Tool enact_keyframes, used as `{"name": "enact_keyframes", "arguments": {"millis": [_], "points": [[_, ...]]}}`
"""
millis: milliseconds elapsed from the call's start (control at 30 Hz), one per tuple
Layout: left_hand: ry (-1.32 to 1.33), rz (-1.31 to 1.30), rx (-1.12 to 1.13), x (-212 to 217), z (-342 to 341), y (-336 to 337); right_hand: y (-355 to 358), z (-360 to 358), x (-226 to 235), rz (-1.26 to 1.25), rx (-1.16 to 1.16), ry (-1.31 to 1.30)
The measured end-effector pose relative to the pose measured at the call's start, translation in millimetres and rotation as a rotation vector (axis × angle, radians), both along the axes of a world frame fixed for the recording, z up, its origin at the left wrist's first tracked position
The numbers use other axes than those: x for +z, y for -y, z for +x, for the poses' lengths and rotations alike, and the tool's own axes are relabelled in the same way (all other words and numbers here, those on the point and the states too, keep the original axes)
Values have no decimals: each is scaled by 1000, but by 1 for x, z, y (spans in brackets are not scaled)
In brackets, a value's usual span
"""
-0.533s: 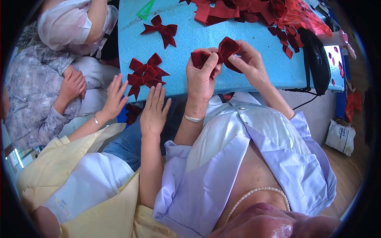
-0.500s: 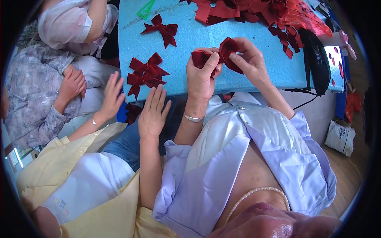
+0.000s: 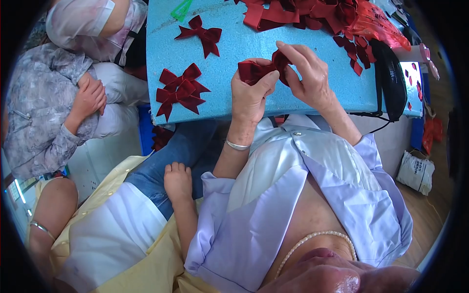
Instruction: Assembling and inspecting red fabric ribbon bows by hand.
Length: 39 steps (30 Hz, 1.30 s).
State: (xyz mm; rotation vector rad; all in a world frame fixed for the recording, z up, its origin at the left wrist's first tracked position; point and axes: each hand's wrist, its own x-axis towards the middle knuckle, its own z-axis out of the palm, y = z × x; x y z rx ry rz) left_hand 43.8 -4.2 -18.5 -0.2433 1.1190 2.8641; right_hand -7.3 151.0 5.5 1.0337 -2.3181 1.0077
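Above the near edge of the blue table, a dark red velvet bow (image 3: pixel 254 72) is held up between my two hands. My left hand (image 3: pixel 250 95), below a silver bangle, pinches its left loop and middle with thumb and fingers. On the other side, my right hand (image 3: pixel 312 80) has its thumb and fingers around the right loop, the index finger raised. Part of the bow is hidden behind the fingers. Left of my hands, overlapping red bows (image 3: pixel 181 92) lie on the table, and a single red bow (image 3: pixel 201 35) lies farther back.
A heap of red ribbon pieces (image 3: pixel 312 14) and a red plastic bag (image 3: pixel 378 27) cover the far right. A black case (image 3: pixel 391 73) rests at the right edge of the blue table (image 3: pixel 161 51). A co-worker's hand (image 3: pixel 178 183) rests beside my left arm.
My right fingers have shifted on the right loop, with the index finger now lifted; the loop looks more folded. The co-worker on the left has drawn both hands back from the table.
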Motion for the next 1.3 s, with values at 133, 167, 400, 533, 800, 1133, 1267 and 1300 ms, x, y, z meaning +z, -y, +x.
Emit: {"name": "enact_keyframes", "arguments": {"millis": [133,167,400,533,800,1133,1267,1300], "points": [[6,0,-19,4,1,-5,0,-9,10,63,67,-302],[3,6,-29,6,1,-6,-2,-8,9,91,46,-276],[33,43,-4,6,0,-5,4,-4,-1,125,-47,-145],[83,93,-95,13,-1,-2,6,-5,12,110,-26,-347],[24,111,-32,5,0,-4,2,-5,6,141,-169,-81],[-34,107,-30,-1,-2,-8,3,-1,-6,62,-210,154],[-14,65,-2,-1,-4,-7,6,-1,-10,-224,-168,545],[-4,41,10,0,-2,-7,5,1,-11,-335,-154,717]]}}
